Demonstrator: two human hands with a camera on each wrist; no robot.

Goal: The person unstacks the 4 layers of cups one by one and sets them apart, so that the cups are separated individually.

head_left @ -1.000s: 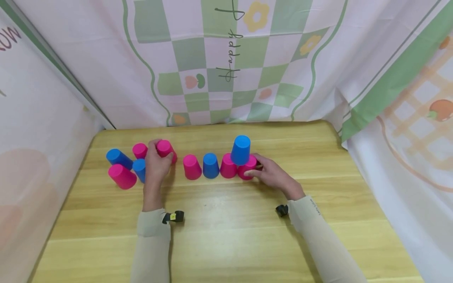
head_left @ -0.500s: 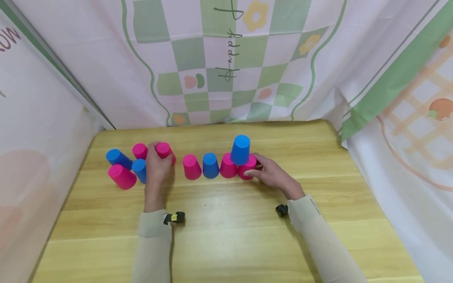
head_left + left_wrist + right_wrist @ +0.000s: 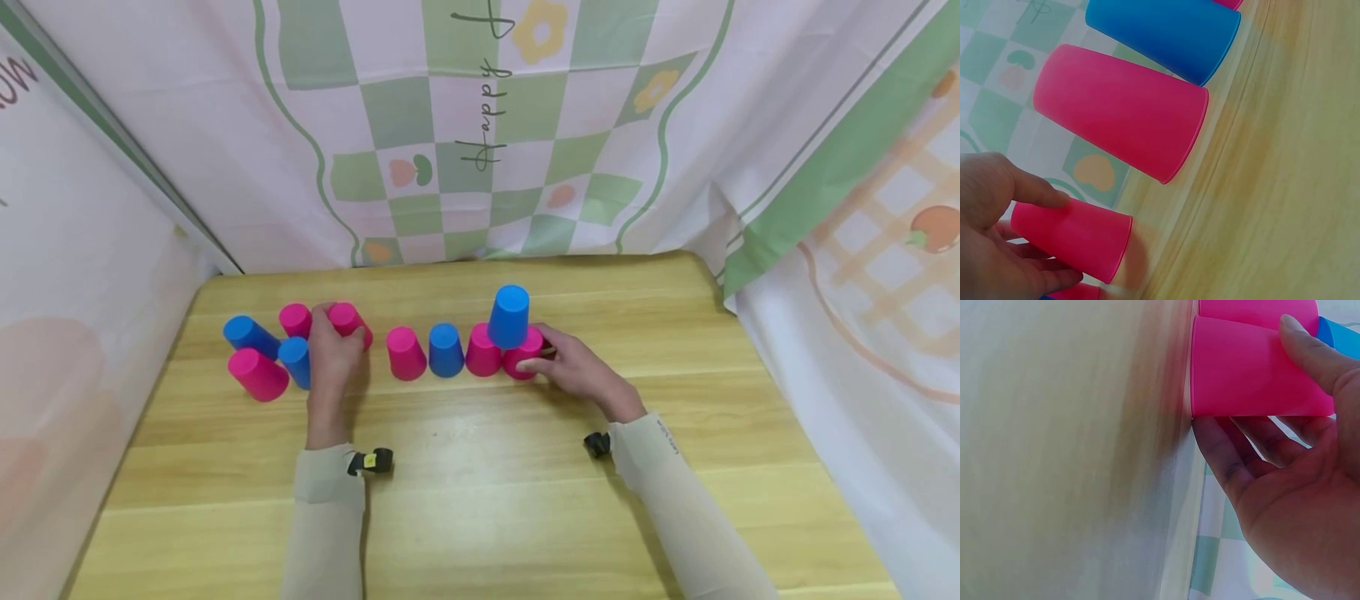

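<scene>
My left hand [image 3: 333,350] holds a pink cup [image 3: 352,325] that stands upside down at the right of the left-hand group. In the left wrist view, the thumb lies on one side of this pink cup [image 3: 1079,240] and the fingers curl round the other. My right hand [image 3: 573,364] grips the rightmost pink cup [image 3: 521,362] of a row, thumb in front and fingers behind, as the right wrist view shows on the pink cup [image 3: 1254,369]. A blue cup [image 3: 509,317] sits upside down on top, over the last two pink cups of that row.
The row also has a pink cup [image 3: 406,354], a blue cup [image 3: 446,351] and another pink cup [image 3: 483,350]. Left of my left hand stand two blue cups and two pink cups, among them a pink cup [image 3: 258,375] in front. A printed curtain hangs behind the wooden table [image 3: 480,500].
My left wrist has shifted very slightly to the right, the hand still on its pink cup. My right hand and the stacked blue cup stay where they were.
</scene>
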